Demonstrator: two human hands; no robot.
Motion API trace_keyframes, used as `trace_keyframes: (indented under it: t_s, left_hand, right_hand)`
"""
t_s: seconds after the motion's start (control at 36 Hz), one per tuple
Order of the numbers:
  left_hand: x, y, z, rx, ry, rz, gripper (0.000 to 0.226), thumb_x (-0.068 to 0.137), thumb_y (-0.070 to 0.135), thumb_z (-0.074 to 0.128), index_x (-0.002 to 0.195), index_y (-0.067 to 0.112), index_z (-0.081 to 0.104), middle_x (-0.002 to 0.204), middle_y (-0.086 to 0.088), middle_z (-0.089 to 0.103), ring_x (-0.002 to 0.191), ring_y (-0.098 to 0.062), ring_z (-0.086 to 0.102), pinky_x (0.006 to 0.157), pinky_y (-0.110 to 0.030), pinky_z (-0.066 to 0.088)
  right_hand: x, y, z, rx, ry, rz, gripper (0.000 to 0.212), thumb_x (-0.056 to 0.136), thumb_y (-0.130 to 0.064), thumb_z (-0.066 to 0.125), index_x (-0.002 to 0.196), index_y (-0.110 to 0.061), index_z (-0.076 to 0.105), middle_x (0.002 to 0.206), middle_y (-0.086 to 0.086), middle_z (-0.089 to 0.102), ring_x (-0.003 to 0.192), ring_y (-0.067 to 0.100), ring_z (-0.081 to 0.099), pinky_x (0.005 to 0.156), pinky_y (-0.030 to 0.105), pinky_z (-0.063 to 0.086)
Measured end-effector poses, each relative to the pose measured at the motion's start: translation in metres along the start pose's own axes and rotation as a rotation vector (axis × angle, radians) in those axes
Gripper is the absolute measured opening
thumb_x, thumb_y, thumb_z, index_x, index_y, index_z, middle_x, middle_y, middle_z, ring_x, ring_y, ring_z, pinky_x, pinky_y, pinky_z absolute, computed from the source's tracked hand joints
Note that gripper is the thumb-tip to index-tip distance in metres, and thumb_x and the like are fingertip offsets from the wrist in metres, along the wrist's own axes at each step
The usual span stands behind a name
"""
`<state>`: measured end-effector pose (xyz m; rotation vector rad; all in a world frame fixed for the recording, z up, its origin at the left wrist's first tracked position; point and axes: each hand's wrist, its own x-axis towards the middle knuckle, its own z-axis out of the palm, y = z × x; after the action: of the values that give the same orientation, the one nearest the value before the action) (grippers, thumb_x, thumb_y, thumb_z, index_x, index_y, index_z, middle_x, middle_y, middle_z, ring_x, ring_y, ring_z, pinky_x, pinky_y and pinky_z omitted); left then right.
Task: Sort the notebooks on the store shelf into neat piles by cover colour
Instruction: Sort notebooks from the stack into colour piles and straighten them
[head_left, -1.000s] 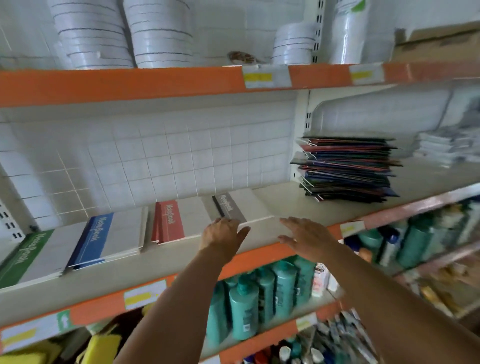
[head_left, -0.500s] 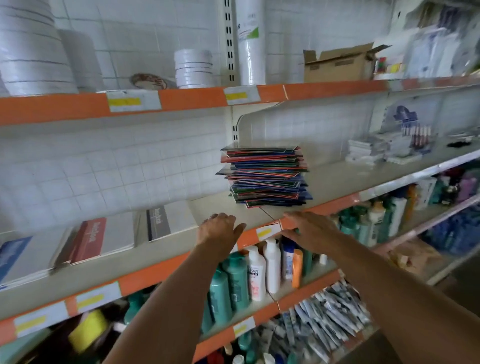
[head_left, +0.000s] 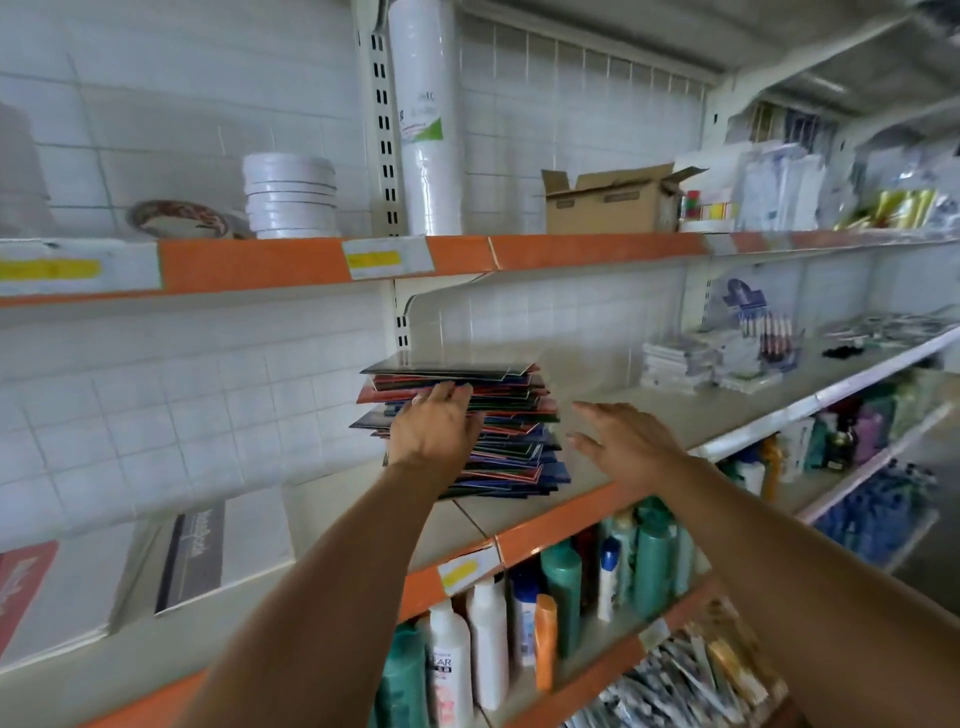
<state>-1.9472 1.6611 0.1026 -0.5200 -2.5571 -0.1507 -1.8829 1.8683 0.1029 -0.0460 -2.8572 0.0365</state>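
A tall, untidy stack of mixed-colour notebooks (head_left: 511, 415), red, blue, green and dark covers, stands on the middle shelf (head_left: 649, 415). My left hand (head_left: 434, 431) lies against the stack's left front side, fingers straight and touching the covers about halfway up. My right hand (head_left: 626, 444) hovers just right of the stack with fingers spread, holding nothing. Further left on the same shelf lie a grey-spined notebook pile (head_left: 208, 551) and a red-spined notebook pile (head_left: 23, 582), flat with white covers showing.
The orange-edged upper shelf (head_left: 291, 265) carries stacked white plates (head_left: 291, 195), a tall plate sleeve and an open cardboard box (head_left: 613, 200). Packaged stationery (head_left: 691, 364) sits right of the stack. Shampoo bottles (head_left: 467, 649) fill the shelf below.
The view swung right and nearer the mixed stack. Both hands rose from the shelf's front edge; the left now touches the stack, the right hangs beside it.
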Motion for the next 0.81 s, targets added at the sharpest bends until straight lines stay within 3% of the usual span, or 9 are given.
trace_keyframes:
  t_s: [0.19,0.36,0.58,0.81]
  left_hand:
    - [0.053,0.019,0.015,-0.002,-0.024,0.054,0.058,0.100,0.049,0.031,0.150,0.022,0.017,0.155,-0.006,0.025,0.142,-0.026,0.023,0.115,-0.044,0.023]
    - [0.080,0.034,0.027,0.088,-0.147,-0.018,0.069,0.098,0.056,0.029,0.153,0.024,0.002,0.160,-0.007,0.009,0.147,-0.027,0.005,0.119,-0.045,0.004]
    - [0.084,0.048,0.022,0.149,-0.147,-0.149,0.046,0.099,0.049,0.032,0.137,0.024,0.042,0.139,0.000,0.049,0.134,-0.021,0.038,0.116,-0.044,0.017]
    - [0.066,0.055,-0.005,0.204,-0.130,-0.330,0.028,0.094,0.033,0.048,0.118,0.018,0.043,0.111,-0.005,0.062,0.103,-0.025,0.056,0.091,-0.038,0.043]
  right_hand:
    - [0.047,0.017,0.000,-0.005,0.033,-0.043,0.050,0.102,-0.042,0.035,0.147,-0.022,0.029,0.147,0.006,0.042,0.131,0.025,0.041,0.103,0.035,0.038]
    - [0.084,0.024,0.010,0.027,0.068,-0.145,0.055,0.101,-0.044,0.038,0.149,-0.021,0.026,0.149,0.004,0.039,0.131,0.023,0.041,0.102,0.034,0.038]
    - [0.126,0.024,0.018,0.049,0.104,-0.327,0.060,0.100,-0.043,0.040,0.150,-0.015,0.022,0.155,0.005,0.029,0.138,0.023,0.033,0.113,0.038,0.029]
    - [0.141,0.025,0.023,0.044,0.139,-0.401,0.062,0.099,-0.044,0.040,0.149,-0.011,0.023,0.152,0.009,0.033,0.137,0.024,0.035,0.115,0.040,0.026]
